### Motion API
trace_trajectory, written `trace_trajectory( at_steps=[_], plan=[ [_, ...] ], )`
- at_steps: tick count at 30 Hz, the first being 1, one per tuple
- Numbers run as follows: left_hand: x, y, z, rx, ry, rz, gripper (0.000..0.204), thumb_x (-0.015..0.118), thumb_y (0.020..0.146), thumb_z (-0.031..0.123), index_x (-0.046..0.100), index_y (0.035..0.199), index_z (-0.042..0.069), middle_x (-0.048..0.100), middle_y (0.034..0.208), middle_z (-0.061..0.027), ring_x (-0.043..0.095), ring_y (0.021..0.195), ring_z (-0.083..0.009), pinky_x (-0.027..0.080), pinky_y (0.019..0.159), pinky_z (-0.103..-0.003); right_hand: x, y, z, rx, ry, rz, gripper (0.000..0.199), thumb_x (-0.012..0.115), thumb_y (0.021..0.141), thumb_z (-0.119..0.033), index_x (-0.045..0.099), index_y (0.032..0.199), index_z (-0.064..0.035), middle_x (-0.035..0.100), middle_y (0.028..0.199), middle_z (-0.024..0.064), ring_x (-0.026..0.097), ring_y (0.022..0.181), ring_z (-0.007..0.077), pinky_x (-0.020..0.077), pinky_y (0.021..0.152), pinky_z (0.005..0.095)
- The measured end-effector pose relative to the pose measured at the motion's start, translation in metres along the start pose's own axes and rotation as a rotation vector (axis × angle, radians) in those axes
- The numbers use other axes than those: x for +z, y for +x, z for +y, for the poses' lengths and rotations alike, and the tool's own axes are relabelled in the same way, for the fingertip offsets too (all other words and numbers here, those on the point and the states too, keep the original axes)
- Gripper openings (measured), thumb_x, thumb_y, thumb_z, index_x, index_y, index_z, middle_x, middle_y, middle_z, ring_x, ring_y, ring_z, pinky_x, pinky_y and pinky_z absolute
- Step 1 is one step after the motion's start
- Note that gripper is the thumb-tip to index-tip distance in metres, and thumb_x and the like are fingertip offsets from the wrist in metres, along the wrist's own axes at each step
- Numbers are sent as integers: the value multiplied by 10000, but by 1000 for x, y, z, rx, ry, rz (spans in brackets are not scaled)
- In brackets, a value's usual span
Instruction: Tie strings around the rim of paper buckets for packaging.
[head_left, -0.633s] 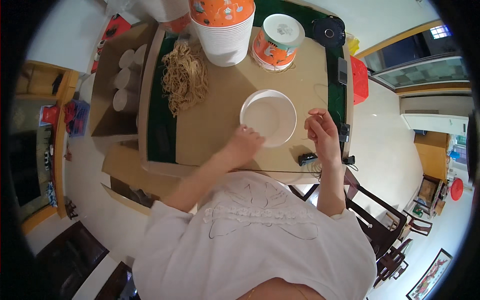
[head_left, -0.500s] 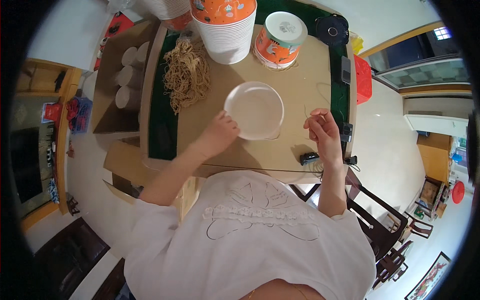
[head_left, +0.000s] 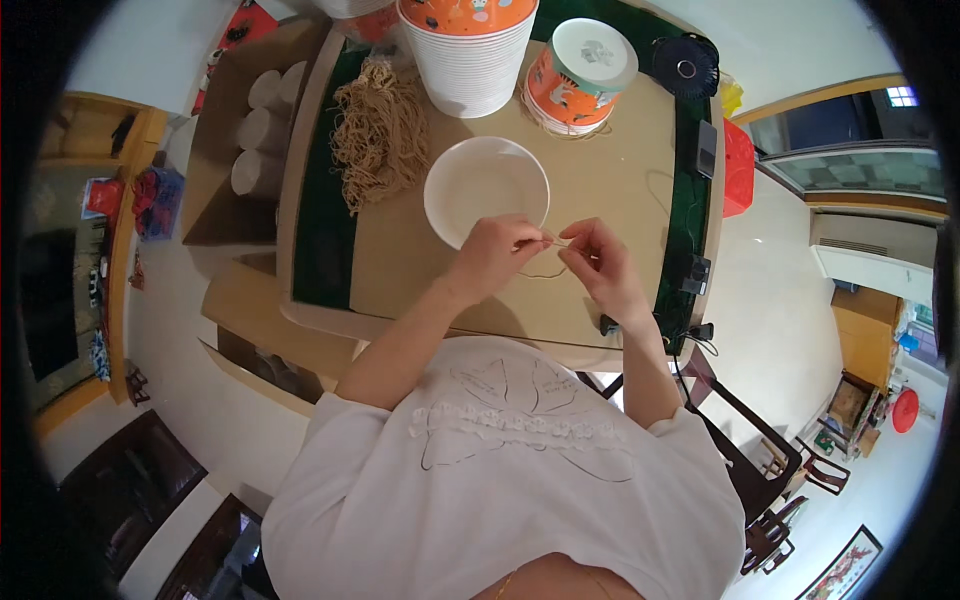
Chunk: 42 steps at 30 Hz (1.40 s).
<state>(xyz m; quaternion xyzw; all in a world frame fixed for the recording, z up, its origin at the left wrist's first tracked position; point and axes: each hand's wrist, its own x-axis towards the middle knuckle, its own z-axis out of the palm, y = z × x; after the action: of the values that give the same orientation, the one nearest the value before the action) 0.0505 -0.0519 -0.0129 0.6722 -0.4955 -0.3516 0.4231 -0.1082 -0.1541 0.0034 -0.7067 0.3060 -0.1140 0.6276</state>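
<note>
In front of me a white paper bowl (head_left: 487,190) stands with its open mouth up on the cardboard sheet. At its near right side my left hand (head_left: 497,258) and my right hand (head_left: 598,268) meet, fingertips almost touching. Both are closed in a pinch on a thin tan string (head_left: 545,276), which droops in a loop below them. Behind the bowl lies a tangled heap of tan string (head_left: 378,137). The fingers hide part of the held string.
A tall stack of paper buckets (head_left: 468,65) and an orange and white bucket (head_left: 577,85) with string round its base stand farther back. A dark round object (head_left: 686,68) and a phone (head_left: 707,148) lie along the right. Left of the table, a carton (head_left: 215,205) holds white cups.
My left hand has let go of the bowl's rim and come right to the string. My right hand has moved left to meet it. The bowl sits slightly farther left.
</note>
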Motion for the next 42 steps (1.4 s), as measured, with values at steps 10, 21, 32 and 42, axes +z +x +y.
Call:
trace_trajectory(
  at_steps=[10, 21, 32, 42],
  plan=[
    [14, 26, -47, -7, -35, 299, 97, 642, 755, 120, 688, 812, 57, 618, 678, -106, 581, 600, -244, 453, 564, -326, 2, 47, 58, -21, -101, 320, 88, 669, 801, -96, 650, 819, -12, 331, 528, -76, 277, 502, 18, 223, 448, 210],
    [30, 49, -61, -40, 297, 330, 109, 622, 730, 105, 659, 831, 88, 626, 798, -98, 596, 728, -275, 484, 653, -376, 3, 75, 94, 105, 82, 292, 95, 675, 797, -108, 673, 836, -22, 372, 507, -97, 281, 474, -3, 197, 424, 205],
    [35, 54, -56, 54, 387, 388, 52, 596, 724, 109, 630, 751, 81, 607, 762, -89, 573, 754, -298, 485, 648, -397, 8, 81, 91, 69, 112, 264, 71, 662, 806, -87, 666, 824, -19, 386, 523, -106, 292, 480, -4, 205, 426, 199],
    [46, 39, -109, -174, -281, 222, 123, 527, 816, 110, 549, 917, 43, 582, 758, -113, 587, 729, -257, 508, 650, -333, 26, 29, 37, -23, -347, 74, 116, 515, 888, -65, 511, 1004, -64, 570, 702, 32, 558, 625, 116, 461, 568, 264]
  ],
)
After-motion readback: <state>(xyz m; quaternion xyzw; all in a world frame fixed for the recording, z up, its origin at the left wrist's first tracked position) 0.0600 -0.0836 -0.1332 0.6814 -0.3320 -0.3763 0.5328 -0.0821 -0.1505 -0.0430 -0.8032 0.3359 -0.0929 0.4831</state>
